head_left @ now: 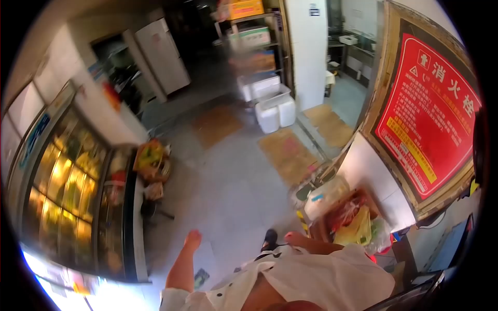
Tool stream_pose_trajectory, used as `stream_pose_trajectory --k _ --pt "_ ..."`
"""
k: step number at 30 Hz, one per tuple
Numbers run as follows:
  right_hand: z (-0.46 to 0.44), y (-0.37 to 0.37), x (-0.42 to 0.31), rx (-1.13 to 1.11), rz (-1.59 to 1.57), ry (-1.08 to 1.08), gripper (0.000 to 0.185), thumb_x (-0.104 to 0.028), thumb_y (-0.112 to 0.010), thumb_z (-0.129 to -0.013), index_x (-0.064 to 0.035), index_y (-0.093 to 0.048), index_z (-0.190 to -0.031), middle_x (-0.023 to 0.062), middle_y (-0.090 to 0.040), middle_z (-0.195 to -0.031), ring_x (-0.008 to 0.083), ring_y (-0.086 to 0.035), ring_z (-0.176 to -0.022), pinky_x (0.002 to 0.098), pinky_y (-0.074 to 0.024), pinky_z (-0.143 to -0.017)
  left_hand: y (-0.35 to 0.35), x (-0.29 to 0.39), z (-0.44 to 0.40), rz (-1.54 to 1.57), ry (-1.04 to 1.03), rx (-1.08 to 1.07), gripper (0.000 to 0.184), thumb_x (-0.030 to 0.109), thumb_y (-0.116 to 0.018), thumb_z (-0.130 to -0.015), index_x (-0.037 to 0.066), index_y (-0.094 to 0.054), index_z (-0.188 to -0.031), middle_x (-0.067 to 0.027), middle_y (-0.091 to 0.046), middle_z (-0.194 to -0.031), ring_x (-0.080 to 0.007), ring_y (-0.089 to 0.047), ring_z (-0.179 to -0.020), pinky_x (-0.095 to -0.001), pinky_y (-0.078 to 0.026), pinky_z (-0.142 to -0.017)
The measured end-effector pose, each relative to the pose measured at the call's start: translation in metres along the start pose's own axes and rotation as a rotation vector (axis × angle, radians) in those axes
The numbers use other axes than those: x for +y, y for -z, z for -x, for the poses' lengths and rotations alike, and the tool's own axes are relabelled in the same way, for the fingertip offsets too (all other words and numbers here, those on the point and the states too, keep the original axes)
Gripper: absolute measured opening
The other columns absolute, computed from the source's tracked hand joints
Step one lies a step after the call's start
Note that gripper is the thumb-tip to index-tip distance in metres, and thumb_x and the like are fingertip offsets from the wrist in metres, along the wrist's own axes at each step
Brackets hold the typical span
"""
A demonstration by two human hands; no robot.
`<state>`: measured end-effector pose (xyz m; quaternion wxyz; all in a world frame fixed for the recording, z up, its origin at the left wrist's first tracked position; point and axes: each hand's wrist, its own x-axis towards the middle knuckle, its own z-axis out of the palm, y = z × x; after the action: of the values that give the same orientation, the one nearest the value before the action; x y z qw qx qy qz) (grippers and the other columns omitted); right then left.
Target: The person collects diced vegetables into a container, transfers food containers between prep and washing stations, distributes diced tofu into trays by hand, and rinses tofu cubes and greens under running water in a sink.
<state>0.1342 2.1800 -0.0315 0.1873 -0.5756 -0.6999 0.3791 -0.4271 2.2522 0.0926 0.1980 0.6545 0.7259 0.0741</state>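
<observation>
My left hand (193, 240) hangs in front of me over the grey floor, its fingers curled; the picture is too blurred to show whether anything is in it. My right hand (294, 239) is low near my body, close to a dark shoe (270, 238), and its fingers are too small and smeared to read. A white shirt (311, 272) covers my torso. To the right of my right hand stands a brown crate (320, 226) with red and yellow-green plastic bags.
A lit glass-door fridge (62, 192) fills the left side, with a box of produce (150, 158) beside it. Ahead are white foam boxes (276, 111), a shelf (254, 18) and flattened cardboard (288, 153). A red sign (428, 114) hangs at right.
</observation>
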Motion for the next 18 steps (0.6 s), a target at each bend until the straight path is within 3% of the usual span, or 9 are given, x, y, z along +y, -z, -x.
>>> stream_pose_trajectory --k 1,2,3,4,7,9,12,17,18 --pt "-0.052 0.006 0.023 -0.033 0.041 0.009 0.024 -0.028 -0.060 -0.090 -0.0071 -0.071 -0.089 0.0156 -0.071 -0.085 0.0339 -0.069 -0.085 0.0436 -0.0544 -0.075 -0.019 -0.022 -0.037 -0.246 -0.090 -0.096 0.028 0.031 -0.057 -0.092 0.008 -0.070 -0.101 -0.0163 -0.071 -0.102 -0.0322 -0.069 -0.095 -0.0443 -0.055 -0.079" --pt "-0.089 0.006 0.033 -0.080 0.069 0.013 0.024 -0.029 -0.060 -0.089 -0.0083 -0.071 -0.088 0.0181 -0.071 -0.089 0.0381 -0.067 -0.090 0.0464 -0.0540 -0.076 -0.032 -0.036 -0.052 -0.189 -0.015 -0.211 0.030 0.033 -0.056 -0.093 0.008 -0.071 -0.100 -0.0168 -0.071 -0.103 -0.0343 -0.068 -0.099 -0.0471 -0.054 -0.083" --pt "-0.119 0.036 0.010 -0.118 0.049 -0.082 0.023 -0.030 -0.060 -0.090 -0.0093 -0.071 -0.090 0.0145 -0.072 -0.089 0.0349 -0.069 -0.087 0.0446 -0.0547 -0.076 -0.042 -0.054 -0.054 0.218 0.124 -0.417 0.033 0.035 -0.055 -0.094 0.008 -0.071 -0.100 -0.0182 -0.071 -0.105 -0.0374 -0.066 -0.102 -0.0507 -0.052 -0.088" --pt "-0.156 0.093 -0.029 -0.155 0.039 -0.178 0.023 -0.030 -0.060 -0.091 -0.0103 -0.071 -0.092 0.0110 -0.074 -0.090 0.0317 -0.071 -0.085 0.0428 -0.0554 -0.077 -0.063 -0.061 -0.067 0.009 0.096 -0.539 0.032 0.033 -0.054 -0.094 0.008 -0.072 -0.102 -0.0193 -0.070 -0.110 -0.0364 -0.066 -0.104 -0.0502 -0.052 -0.091" --pt "-0.259 0.176 -0.032 0.036 -0.007 -0.130 0.024 -0.030 -0.059 -0.092 -0.0096 -0.071 -0.097 0.0121 -0.074 -0.095 0.0317 -0.070 -0.088 0.0438 -0.0549 -0.079 -0.078 0.017 -0.122 -0.085 0.159 -0.816 0.032 0.032 -0.054 -0.094 0.008 -0.072 -0.104 -0.0189 -0.070 -0.112 -0.0361 -0.066 -0.106 -0.0496 -0.052 -0.092" --pt "-0.322 0.249 -0.036 0.030 -0.129 -0.163 0.026 -0.030 -0.060 -0.092 -0.0088 -0.072 -0.102 0.0136 -0.074 -0.096 0.0330 -0.070 -0.090 0.0442 -0.0547 -0.081 -0.093 0.075 -0.199 -0.082 0.109 -0.872 0.032 0.030 -0.054 -0.094 0.007 -0.072 -0.106 -0.0187 -0.070 -0.113 -0.0359 -0.066 -0.107 -0.0492 -0.052 -0.093" --pt "-0.396 0.309 0.023 0.206 -0.112 -0.214 0.032 -0.032 -0.060 -0.090 -0.0079 -0.072 -0.108 0.0170 -0.073 -0.098 0.0351 -0.070 -0.092 0.0443 -0.0542 -0.083 -0.107 0.147 -0.341 -0.131 0.004 -0.916 0.032 0.029 -0.054 -0.094 0.007 -0.073 -0.108 -0.0184 -0.070 -0.115 -0.0357 -0.066 -0.108 -0.0486 -0.053 -0.094" --pt "-0.425 0.363 0.154 0.349 -0.083 -0.688 0.039 -0.036 -0.058 -0.088 -0.0009 -0.072 -0.099 0.0253 -0.071 -0.100 0.0423 -0.068 -0.094 0.0488 -0.0536 -0.085 -0.101 0.249 -0.631 -0.374 -0.238 -0.945 0.032 0.026 -0.054 -0.093 0.007 -0.073 -0.111 -0.0178 -0.069 -0.119 -0.0353 -0.066 -0.110 -0.0476 -0.053 -0.095" --pt "-0.413 0.371 0.177 0.087 0.202 -0.684 0.037 -0.031 -0.056 -0.089 0.0004 -0.072 -0.099 0.0260 -0.070 -0.100 0.0433 -0.068 -0.092 0.0501 -0.0541 -0.082 -0.096 0.265 -0.697 -0.487 -0.330 -0.947 0.032 0.026 -0.054 -0.093 0.007 -0.073 -0.112 -0.0177 -0.069 -0.119 -0.0352 -0.066 -0.111 -0.0474 -0.053 -0.095"
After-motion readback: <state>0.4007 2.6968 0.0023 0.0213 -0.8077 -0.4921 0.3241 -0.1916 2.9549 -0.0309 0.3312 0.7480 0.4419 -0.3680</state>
